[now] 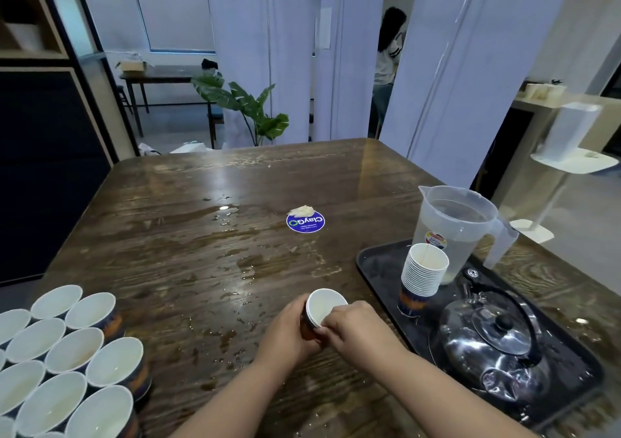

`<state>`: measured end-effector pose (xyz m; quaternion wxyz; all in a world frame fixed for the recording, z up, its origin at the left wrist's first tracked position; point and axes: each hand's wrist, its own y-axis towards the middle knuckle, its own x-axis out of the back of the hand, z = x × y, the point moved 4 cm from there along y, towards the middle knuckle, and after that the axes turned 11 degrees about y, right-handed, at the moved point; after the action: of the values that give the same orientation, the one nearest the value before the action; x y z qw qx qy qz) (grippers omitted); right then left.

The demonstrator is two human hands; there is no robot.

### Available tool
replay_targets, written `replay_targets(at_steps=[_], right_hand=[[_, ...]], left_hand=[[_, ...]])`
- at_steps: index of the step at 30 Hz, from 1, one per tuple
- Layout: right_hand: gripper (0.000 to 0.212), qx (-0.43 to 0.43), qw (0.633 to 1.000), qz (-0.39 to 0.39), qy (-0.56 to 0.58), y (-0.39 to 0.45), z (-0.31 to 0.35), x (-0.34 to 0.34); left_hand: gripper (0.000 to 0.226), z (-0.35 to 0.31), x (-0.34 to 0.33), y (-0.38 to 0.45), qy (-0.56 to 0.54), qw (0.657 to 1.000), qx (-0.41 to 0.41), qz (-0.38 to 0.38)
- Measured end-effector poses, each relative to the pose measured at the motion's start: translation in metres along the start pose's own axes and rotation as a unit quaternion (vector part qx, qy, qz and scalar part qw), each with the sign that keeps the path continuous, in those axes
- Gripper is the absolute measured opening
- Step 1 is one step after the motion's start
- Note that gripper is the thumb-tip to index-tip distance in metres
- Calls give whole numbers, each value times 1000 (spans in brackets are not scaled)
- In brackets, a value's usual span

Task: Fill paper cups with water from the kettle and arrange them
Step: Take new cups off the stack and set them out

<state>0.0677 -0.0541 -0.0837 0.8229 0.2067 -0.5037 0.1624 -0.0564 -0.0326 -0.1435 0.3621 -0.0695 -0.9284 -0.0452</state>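
I hold one paper cup (324, 306) just above the wet wooden table (188, 236), near its front middle. My left hand (285, 335) grips the cup's side, and my right hand (356, 330) pinches its near rim. A stack of paper cups (424, 274) stands on the black tray (376, 259) to the right. The steel kettle (494, 343) with its lid on sits on the same tray, nearer to me. Several filled cups (67, 367) are packed together at the table's near left corner.
A clear plastic jug (457, 222) holding water stands at the tray's far end. A blue round sticker (305, 221) and a crumpled tissue (302, 210) lie mid-table. Water puddles spread over the table's middle. A person stands far behind between white panels.
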Motion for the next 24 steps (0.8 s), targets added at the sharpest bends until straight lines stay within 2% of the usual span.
replay_targets(at_steps=[2, 5, 7, 9, 11, 14, 18, 21, 24], right_hand=[[50, 25, 999, -27, -19, 4, 2, 0], [36, 39, 991, -114, -62, 8, 11, 14], [32, 42, 982, -173, -69, 11, 16, 26], [29, 36, 973, -219, -61, 14, 16, 36], [28, 33, 968, -242, -60, 14, 14, 40], [29, 30, 971, -226, -72, 7, 9, 29], [28, 40, 981, -182, -59, -5, 3, -4], [28, 67, 985, -147, -59, -12, 0, -31], [29, 52, 991, -111, -50, -15, -4, -51]], left_hand=[[74, 3, 3, -1, -5, 1000, 15, -5], [61, 19, 9, -4, -31, 998, 52, -17], [66, 41, 12, -3, -46, 995, 75, -50], [75, 56, 22, -2, 4, 991, 107, -80], [83, 64, 35, -2, 89, 976, 180, -87], [88, 79, 44, 4, 75, 963, 243, -85], [96, 88, 41, 19, 1, 968, 238, -81], [95, 91, 33, 27, -34, 972, 224, -66], [86, 95, 24, 27, -77, 971, 221, -37]])
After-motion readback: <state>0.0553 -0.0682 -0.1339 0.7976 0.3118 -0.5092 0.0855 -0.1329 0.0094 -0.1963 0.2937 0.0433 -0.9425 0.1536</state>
